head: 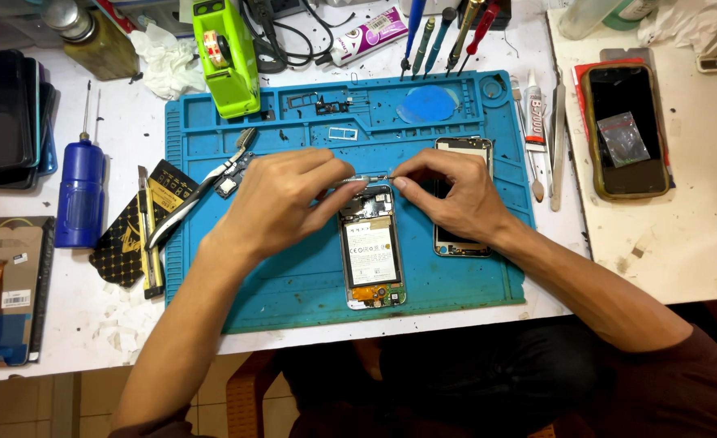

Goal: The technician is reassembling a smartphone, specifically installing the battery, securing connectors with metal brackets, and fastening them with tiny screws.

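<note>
**Both hands pinching a thin tool over an opened phone**

Pinched between thumb and fingers of the left hand (281, 199): a thin metal tool (366, 178), lying level across the top of the opened phone (372, 247). Closed on the same tool's other end, from the opposite side: the fingertips of the right hand (451, 195). Too small to tell whether tweezers or a slim driver.

Directly below the tool, flat on the blue work mat (293, 284): the phone with its back off, white battery and circuit board showing, orange part at the bottom end. Just beside it to the right, half under the right hand: a second phone frame (464, 150).

Left of the left hand, at the mat's edge: curved pliers (204, 191), a small loose part (227, 186), a black card with gold pattern (131, 235) and a craft knife (147, 235). Further left: a blue bottle (80, 195). At the mat's top left corner: a green tape dispenser (225, 53). Along the top edge: screwdrivers (443, 32) and a tube (368, 34). Well apart on the right: a glue tube (534, 118) and a dark phone (626, 130) with a small clear bag (622, 138) on its screen.
</note>
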